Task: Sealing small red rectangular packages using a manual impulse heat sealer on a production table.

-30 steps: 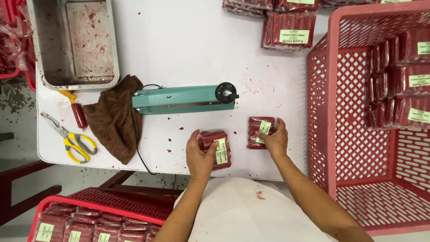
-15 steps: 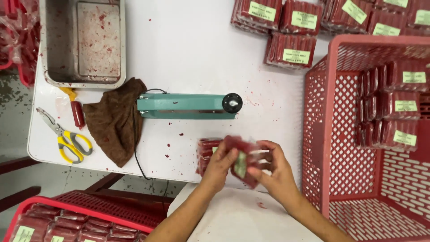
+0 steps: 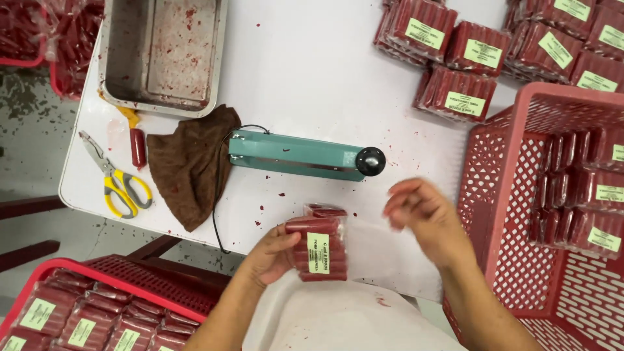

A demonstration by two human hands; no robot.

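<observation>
My left hand [image 3: 273, 255] grips the side of a stack of clear sealed packs of red sausages [image 3: 318, 243], each with a pale green label, held upright near the white table's [image 3: 312, 71] front edge. My right hand [image 3: 426, 218] hovers to the right of the stack, blurred, fingers apart and holding nothing. Just behind the stack lies a teal heat sealer [image 3: 299, 156] with a black knob.
A red plastic crate [image 3: 520, 195] holding labelled packs stands at the right. More packs [image 3: 465, 55] are piled at the back right. A metal tray [image 3: 162, 52], brown cloth [image 3: 192, 162], yellow-handled scissors [image 3: 120, 182] and another red crate [image 3: 84, 312] lie left.
One second ago each hand rested on a separate pack on the table. The packs were brought together into one stack. My right hand has now let go and moved right.
</observation>
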